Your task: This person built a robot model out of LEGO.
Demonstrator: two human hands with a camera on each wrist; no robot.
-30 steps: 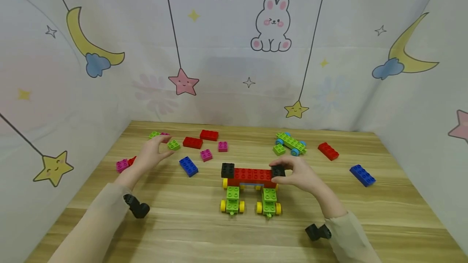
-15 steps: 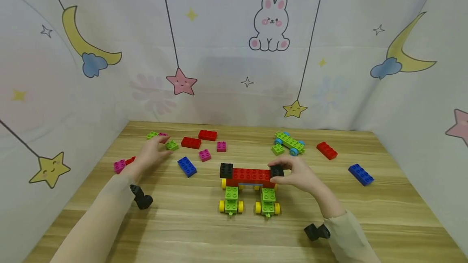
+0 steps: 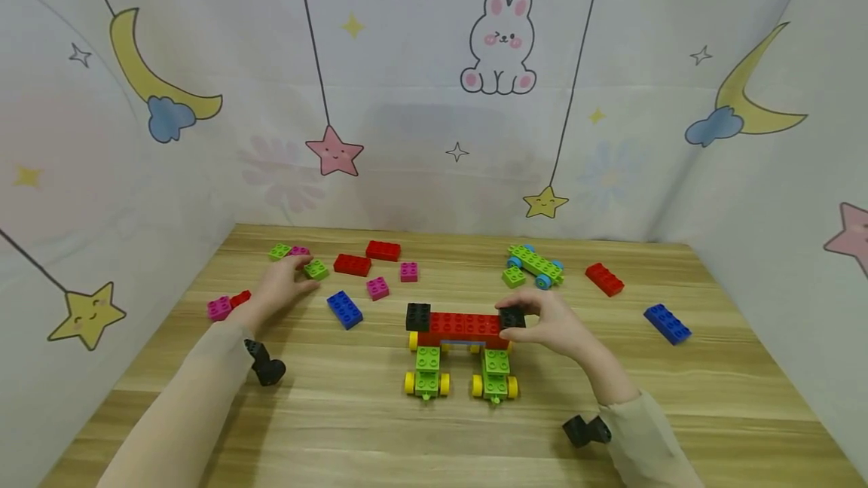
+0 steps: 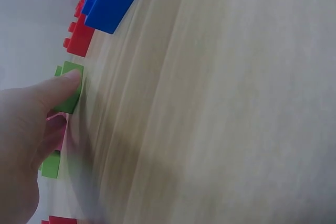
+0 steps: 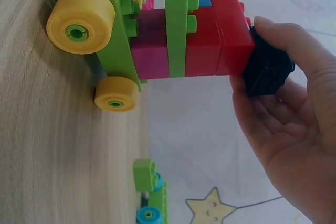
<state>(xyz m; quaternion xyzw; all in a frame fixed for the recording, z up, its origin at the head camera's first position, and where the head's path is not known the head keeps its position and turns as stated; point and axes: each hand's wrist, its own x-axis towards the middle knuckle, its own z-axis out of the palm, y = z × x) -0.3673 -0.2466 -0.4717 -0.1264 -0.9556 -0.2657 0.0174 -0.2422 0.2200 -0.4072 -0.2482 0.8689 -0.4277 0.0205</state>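
My left hand (image 3: 279, 288) is at a small green brick (image 3: 316, 269) on the far left of the table. In the left wrist view its thumb lies against this green brick (image 4: 72, 90), with the index fingertip hidden behind it. My right hand (image 3: 552, 322) pinches a black block (image 3: 511, 317) on the right end of a built vehicle. That vehicle has red bricks (image 3: 464, 326) along its top, another black block (image 3: 418, 316) at its left end and green wheeled bases (image 3: 427, 379) with yellow wheels. The right wrist view shows thumb and fingers around the black block (image 5: 268, 69).
Red bricks (image 3: 353, 265), pink bricks (image 3: 377, 288) and a blue brick (image 3: 345, 309) lie right of my left hand. Behind my right hand stands a green car base (image 3: 536, 264) with blue wheels. Another red brick (image 3: 604, 279) and blue brick (image 3: 667, 323) lie farther right.
The left hand's fingers have closed in slightly around the small green brick. My right hand stays on the black block, and the whole head view has shifted a little.
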